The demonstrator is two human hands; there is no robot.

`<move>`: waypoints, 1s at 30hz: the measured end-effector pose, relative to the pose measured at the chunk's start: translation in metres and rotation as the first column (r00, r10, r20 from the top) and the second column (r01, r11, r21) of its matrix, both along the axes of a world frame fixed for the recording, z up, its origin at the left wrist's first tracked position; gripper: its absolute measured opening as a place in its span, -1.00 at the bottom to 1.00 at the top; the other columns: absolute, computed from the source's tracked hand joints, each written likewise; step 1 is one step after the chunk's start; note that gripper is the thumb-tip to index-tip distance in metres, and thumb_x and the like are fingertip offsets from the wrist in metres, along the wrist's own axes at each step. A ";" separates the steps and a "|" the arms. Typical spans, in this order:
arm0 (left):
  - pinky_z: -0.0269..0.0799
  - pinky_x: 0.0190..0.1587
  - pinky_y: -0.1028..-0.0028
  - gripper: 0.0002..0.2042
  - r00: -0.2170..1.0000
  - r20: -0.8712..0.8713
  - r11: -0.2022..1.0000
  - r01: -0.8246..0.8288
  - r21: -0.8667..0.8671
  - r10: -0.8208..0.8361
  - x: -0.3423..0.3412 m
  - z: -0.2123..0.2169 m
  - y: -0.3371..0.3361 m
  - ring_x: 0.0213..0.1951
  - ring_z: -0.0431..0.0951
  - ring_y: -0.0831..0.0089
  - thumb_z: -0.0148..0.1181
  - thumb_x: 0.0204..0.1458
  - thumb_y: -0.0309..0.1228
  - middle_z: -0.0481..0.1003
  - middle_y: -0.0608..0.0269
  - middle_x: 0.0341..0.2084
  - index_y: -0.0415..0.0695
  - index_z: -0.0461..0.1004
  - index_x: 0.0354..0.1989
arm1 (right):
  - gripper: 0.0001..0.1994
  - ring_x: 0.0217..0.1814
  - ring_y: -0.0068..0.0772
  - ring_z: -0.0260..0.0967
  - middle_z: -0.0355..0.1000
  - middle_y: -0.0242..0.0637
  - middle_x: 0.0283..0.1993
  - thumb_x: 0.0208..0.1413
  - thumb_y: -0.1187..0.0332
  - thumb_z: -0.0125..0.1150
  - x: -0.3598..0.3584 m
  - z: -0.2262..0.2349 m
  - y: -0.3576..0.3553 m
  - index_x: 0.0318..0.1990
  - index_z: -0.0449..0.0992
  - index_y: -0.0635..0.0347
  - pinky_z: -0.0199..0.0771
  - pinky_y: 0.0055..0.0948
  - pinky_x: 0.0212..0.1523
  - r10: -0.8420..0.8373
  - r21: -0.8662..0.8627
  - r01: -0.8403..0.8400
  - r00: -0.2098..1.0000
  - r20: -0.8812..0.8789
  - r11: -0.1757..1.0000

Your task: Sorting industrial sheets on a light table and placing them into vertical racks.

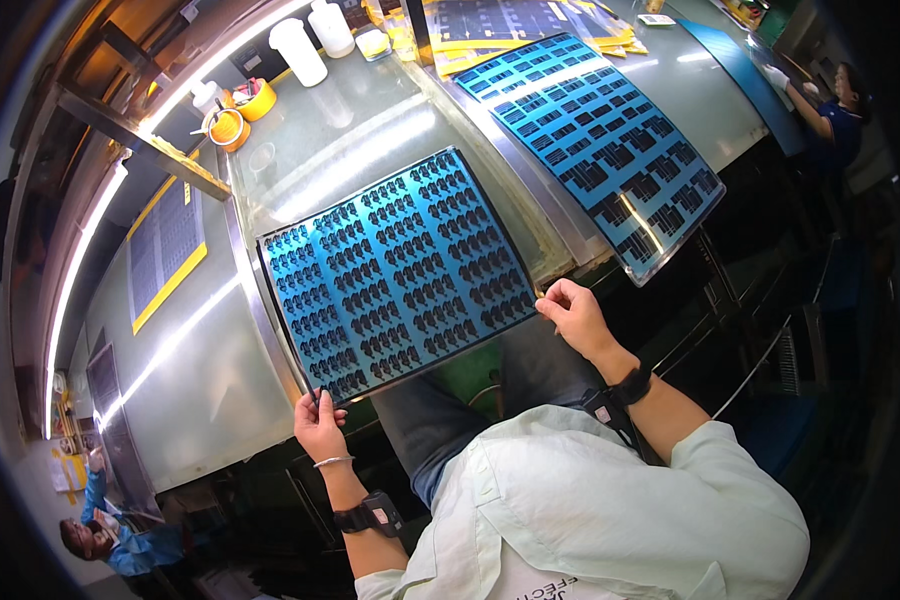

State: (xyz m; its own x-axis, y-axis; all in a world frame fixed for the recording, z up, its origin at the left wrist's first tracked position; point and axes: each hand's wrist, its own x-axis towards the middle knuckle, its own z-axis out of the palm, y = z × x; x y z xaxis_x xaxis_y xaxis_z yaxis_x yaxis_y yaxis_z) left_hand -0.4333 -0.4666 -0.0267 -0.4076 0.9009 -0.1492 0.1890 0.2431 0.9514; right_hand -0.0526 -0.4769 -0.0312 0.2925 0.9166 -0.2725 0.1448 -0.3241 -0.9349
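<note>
Blue patterned panel (400,275), held by its near corners in both hands.
The left hand (320,428) pinches the near left corner between thumb and fingers; the right hand (578,318) pinches the near right corner, fingers curled in. Between and beyond the fingertips spreads the panel, with rows of small dark shapes, its far part over a pale glossy bench (385,112); whether they touch, I cannot tell. Ahead of the right fingers lies a second blue panel (590,150), its near end past the bench edge. Far ahead of the left fingers stand a white bottle (298,55) and an orange container (228,130).
</note>
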 end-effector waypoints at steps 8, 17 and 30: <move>0.24 -0.65 0.71 -0.89 0.999 0.039 0.999 0.029 -0.021 -0.028 -0.006 -0.003 0.001 -0.67 0.37 0.66 0.10 0.05 -0.43 0.37 0.37 -0.62 -0.20 0.36 -0.34 | -0.87 -0.44 -0.37 0.27 0.28 -0.26 -0.44 -0.10 0.47 0.19 -0.003 0.007 0.005 -0.55 0.36 0.28 0.28 -0.46 -0.38 -0.029 0.257 -0.074 0.927 0.375 0.964; 0.25 -0.66 0.70 -0.89 0.996 0.086 0.999 0.033 -0.019 -0.032 -0.001 -0.003 0.001 -0.68 0.38 0.65 0.08 0.07 -0.43 0.36 0.36 -0.63 -0.19 0.33 -0.33 | -0.85 -0.45 -0.35 0.27 0.26 -0.25 -0.44 -0.08 0.42 0.19 0.002 0.018 0.017 -0.52 0.36 0.29 0.28 -0.43 -0.38 0.058 0.194 -0.145 0.917 0.394 0.970; 0.25 -0.65 0.71 -0.90 0.991 0.134 1.000 0.004 -0.024 -0.001 0.003 -0.003 0.000 -0.67 0.39 0.66 0.07 0.07 -0.43 0.39 0.35 -0.62 -0.19 0.33 -0.35 | -0.85 -0.51 -0.34 0.26 0.29 -0.26 -0.51 -0.09 0.42 0.21 0.000 0.014 0.020 -0.51 0.35 0.24 0.27 -0.42 -0.43 0.003 0.156 -0.072 0.915 0.403 0.985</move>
State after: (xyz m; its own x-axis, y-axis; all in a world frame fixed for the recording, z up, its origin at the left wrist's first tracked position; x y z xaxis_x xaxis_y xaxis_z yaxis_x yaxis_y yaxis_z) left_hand -0.4299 -0.4666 -0.0301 -0.3804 0.8973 -0.2240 0.0611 0.2660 0.9620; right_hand -0.0522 -0.4573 -0.0169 0.3101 0.9506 0.0152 0.5262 -0.1583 -0.8355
